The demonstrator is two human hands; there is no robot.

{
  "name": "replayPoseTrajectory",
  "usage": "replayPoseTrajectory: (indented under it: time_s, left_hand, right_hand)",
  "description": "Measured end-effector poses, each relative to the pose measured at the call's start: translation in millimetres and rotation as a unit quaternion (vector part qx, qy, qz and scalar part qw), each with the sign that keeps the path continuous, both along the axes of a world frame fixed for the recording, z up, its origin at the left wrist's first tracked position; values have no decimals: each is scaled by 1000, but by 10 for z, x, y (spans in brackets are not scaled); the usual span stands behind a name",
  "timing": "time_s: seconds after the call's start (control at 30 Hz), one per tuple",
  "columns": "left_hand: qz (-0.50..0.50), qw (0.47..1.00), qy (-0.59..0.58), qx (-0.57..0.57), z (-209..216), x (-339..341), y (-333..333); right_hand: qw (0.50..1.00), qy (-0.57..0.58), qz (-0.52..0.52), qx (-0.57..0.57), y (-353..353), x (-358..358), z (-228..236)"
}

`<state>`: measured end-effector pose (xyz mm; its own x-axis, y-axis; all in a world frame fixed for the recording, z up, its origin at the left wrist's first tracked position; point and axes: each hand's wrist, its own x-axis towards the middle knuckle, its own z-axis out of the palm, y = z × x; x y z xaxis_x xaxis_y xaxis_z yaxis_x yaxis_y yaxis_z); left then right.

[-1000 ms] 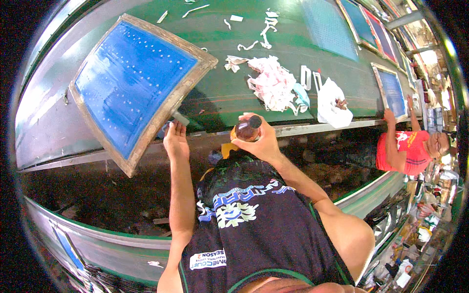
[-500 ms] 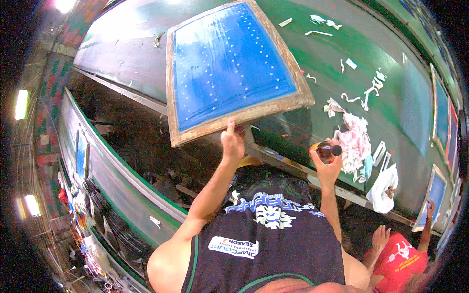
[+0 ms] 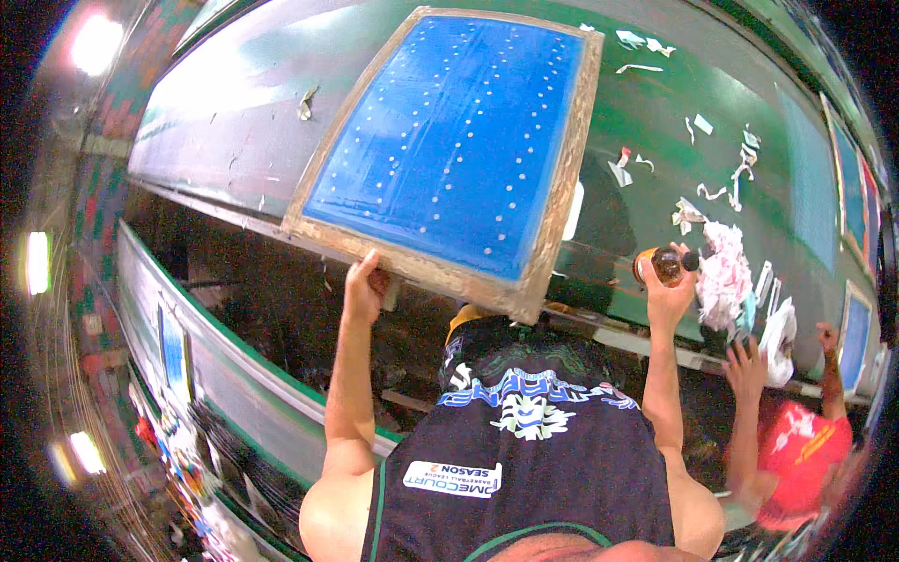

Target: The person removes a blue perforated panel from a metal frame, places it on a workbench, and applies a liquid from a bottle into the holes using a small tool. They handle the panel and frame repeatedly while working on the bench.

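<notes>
My left hand (image 3: 367, 284) grips the near edge of a wooden-framed printing screen (image 3: 412, 267), its thumb on top of the wood and its fingers underneath. Blue mesh with rows of small white dots fills the frame. The screen is tilted and held above the long green table. To the right, my right hand (image 3: 670, 298) is wrapped round a brown bottle with a dark cap (image 3: 667, 267). Just beyond the bottle lies a heap of crumpled pinkish-white rags (image 3: 724, 281) on the table.
Paper scraps (image 3: 646, 42) are strewn over the green table (image 3: 655, 103). A white plastic bag (image 3: 779, 342) lies at its near edge. On the right, a co-worker in a red shirt (image 3: 803, 454) reaches toward the table beside another blue screen (image 3: 853, 342). A second long table (image 3: 234, 342) runs at left.
My left hand has moved left, and the screen has turned, its near right corner now closer to me. My right hand and the bottle have shifted right. The co-worker's hand has risen toward the table.
</notes>
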<state>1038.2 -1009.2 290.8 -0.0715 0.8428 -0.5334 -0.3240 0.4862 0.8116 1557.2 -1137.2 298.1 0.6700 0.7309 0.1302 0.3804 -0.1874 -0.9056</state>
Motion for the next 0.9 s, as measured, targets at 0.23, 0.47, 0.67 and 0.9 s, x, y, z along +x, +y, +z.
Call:
replayPoseTrajectory:
  time_s: [0.23, 0.47, 0.67, 0.9]
  left_hand:
    - [-143, 988, 44, -32, -93, -1684, 851]
    - [-128, 977, 171, 14, -171, -1990, 1082]
    - [-136, 954, 261, 51, -42, -2071, 962]
    - [-158, 818, 535, 145, 96, -1852, 789]
  right_hand:
    - [995, 44, -45, 75, 442, -1286, -45]
    - [994, -9, -59, 90, 858, -1718, -284]
    - [987, -128, -67, 72, 914, -1760, -455]
    - [989, 83, 20, 118, 847, -1705, -549]
